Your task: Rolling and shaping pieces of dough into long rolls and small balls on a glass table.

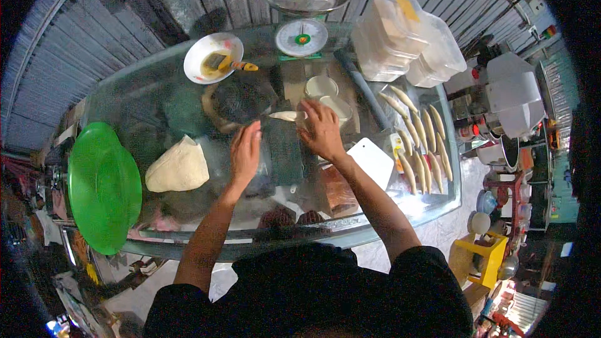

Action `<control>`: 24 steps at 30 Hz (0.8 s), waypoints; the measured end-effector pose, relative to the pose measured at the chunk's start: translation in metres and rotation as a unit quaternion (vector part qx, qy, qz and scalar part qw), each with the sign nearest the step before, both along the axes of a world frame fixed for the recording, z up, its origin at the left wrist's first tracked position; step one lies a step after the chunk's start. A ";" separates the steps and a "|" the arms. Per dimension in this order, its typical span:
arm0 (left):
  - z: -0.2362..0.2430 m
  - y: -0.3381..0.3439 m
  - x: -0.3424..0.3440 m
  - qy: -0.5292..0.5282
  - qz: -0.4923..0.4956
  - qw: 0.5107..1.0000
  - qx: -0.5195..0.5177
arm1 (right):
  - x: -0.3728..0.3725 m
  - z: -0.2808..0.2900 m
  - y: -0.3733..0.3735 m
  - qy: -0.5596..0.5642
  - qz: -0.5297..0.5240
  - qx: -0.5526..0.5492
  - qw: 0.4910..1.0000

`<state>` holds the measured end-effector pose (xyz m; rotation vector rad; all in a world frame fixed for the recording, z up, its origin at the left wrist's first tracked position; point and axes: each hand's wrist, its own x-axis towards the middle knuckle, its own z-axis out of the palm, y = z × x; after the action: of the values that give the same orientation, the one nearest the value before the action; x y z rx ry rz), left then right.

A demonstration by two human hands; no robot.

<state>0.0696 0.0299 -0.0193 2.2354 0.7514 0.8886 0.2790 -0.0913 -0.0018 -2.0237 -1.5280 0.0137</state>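
A small pale dough roll (285,116) with a tapered left end lies on the glass-topped table in front of me. My right hand (322,130) rests over its right end, fingers spread, hiding that part. To the left of the roll, my left hand (245,155) is held up with fingers straight and apart from the dough. A large lump of dough (178,168) sits farther left. Several shaped dough rolls (418,134) lie in rows at the right end of the table. Two round cream-coloured pieces (322,86) are just beyond my right hand.
A bowl (195,56) with yellowish liquid and a brush (241,66) stands at the back, beside a scale (302,37) with a metal pan. Stacked clear containers (385,37), a dark rod (362,87) and a white board (365,164) are rightward. A green oval tray (103,188) is far left.
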 end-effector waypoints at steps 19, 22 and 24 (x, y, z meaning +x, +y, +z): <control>0.022 0.014 0.063 0.028 -0.095 0.966 0.240 | 0.015 -0.014 0.014 0.005 0.050 0.103 0.993; 0.011 0.032 0.071 0.065 -0.165 0.971 0.163 | 0.019 -0.019 0.014 0.008 0.080 0.120 0.990; 0.010 0.038 0.077 0.043 -0.168 0.966 0.189 | 0.030 -0.020 0.014 0.035 0.063 0.100 0.992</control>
<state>0.1465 0.0679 -0.0090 2.6461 0.2323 0.8210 0.3087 -0.0774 -0.0221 -1.7514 -1.5458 -0.0167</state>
